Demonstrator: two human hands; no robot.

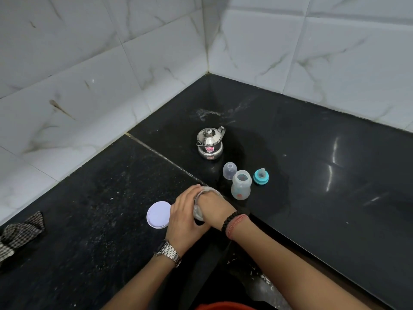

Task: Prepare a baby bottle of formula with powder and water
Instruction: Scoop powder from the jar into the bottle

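A clear powder jar [198,214] stands tilted on the black counter [324,175], white powder visible at its bottom. My left hand [182,217] wraps around its left side. My right hand [215,205] reaches into the jar's mouth, and its fingers are hidden inside. The jar's white lid [158,214] lies flat just left of my left hand. Beyond the jar, the open baby bottle [241,185] stands upright. Its clear cap [229,170] sits to its left, and the teal ring with the nipple [261,176] to its right.
A small steel kettle [209,143] with its lid on stands behind the bottle, with a wet smear on the counter beyond it. A checked cloth [20,233] lies at the far left edge. White tiled walls meet in a corner behind the counter.
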